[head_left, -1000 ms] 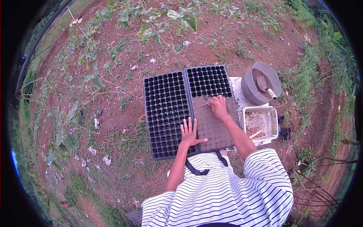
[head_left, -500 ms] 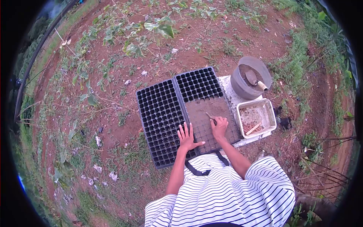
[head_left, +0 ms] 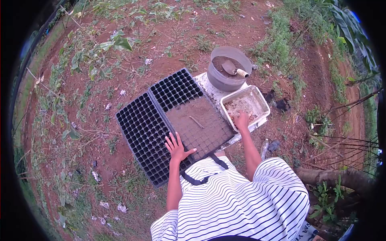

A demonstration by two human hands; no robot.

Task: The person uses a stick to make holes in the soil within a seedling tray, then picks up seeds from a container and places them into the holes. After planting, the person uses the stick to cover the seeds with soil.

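My left hand (head_left: 177,152) lies flat with fingers spread, across the inner edges of two black seedling trays. The left tray (head_left: 138,132) has hollow cells; the right tray (head_left: 175,89) has bare cells at its far end and brown soil (head_left: 189,108) over the rest, with a grid of cells showing near me. On that soil lies a short thin stick (head_left: 196,122). My right hand (head_left: 241,120) reaches down into a cream plastic basket (head_left: 263,105), its fingers bent together among small reddish bits. What the fingertips hold is hidden.
Behind the basket stands a grey round tub (head_left: 225,82) of soil with a trowel (head_left: 233,69) in it. A white board (head_left: 213,91) lies under these things. Leafy plants (head_left: 120,42) grow beyond the trays, and a thick branch (head_left: 333,176) is at lower right.
My right hand has left the stick on the soil and moved right into the basket. My left hand stays spread on the trays. The view has turned, shifting everything leftward.
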